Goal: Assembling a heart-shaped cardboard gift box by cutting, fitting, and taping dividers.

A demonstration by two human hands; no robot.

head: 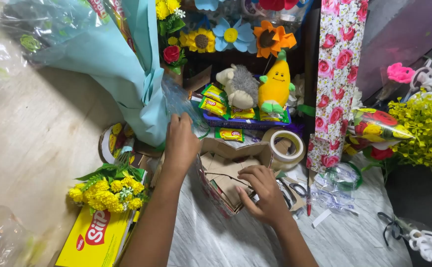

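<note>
The left hand grips the teal-wrapped bouquet at far left; the right hand, fingers curled, presses the open cardboard box at centre. Seating the bouquet's base likely needs steadying.

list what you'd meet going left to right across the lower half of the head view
yellow box → bunch of yellow flowers → left hand → open cardboard box → right hand → roll of clear tape → rose-patterned wrapping sheet → yellow leafy sprigs
</note>
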